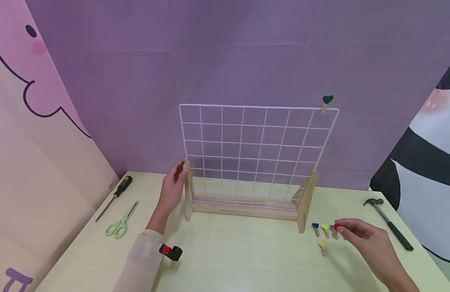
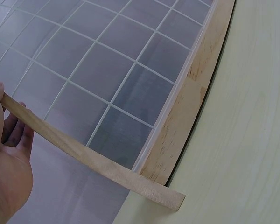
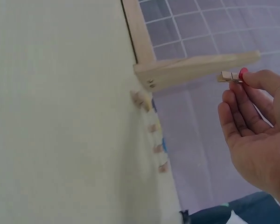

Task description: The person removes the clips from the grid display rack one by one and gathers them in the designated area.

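Note:
My left hand (image 1: 172, 186) grips the left wooden upright (image 2: 107, 175) of a stand, its thumb and fingers at the upper end. The stand's wooden base (image 1: 246, 209) holds a white wire grid panel (image 1: 259, 143). A clothespin with a green heart (image 1: 327, 99) is clipped to the panel's top edge, near the right corner. My right hand (image 1: 371, 245) pinches a small wooden clothespin with a red heart (image 3: 227, 76) between thumb and fingertips, above the table. Below and left of that hand lie several more clothespins, among them a dark blue one (image 1: 315, 226) and a yellow one (image 1: 322, 244).
On the left of the table (image 1: 225, 259) lie a black-handled screwdriver (image 1: 123, 185) and green scissors (image 1: 120, 225). A claw hammer (image 1: 389, 223) lies near the right edge. A purple backdrop (image 1: 137, 81) hangs behind the stand.

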